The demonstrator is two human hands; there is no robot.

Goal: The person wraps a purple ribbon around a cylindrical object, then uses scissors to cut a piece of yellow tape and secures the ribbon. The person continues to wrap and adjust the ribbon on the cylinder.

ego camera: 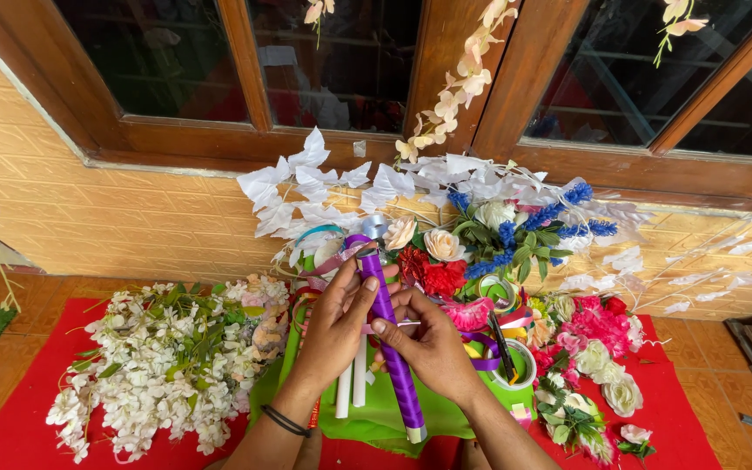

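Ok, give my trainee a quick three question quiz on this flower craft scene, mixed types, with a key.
1. True or false: both hands grip the purple ribbon-wrapped stick.
2. Which wrist wears the black band? A) left B) right
3. Fill in: the white flower pile lies on a ___ cloth.

Key: 1 true: left hand and right hand both hold it. 2 A. 3 red.

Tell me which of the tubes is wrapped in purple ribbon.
The tube held in both hands, left hand and right hand. The two plain white tubes lie bare on the green cloth beneath it.
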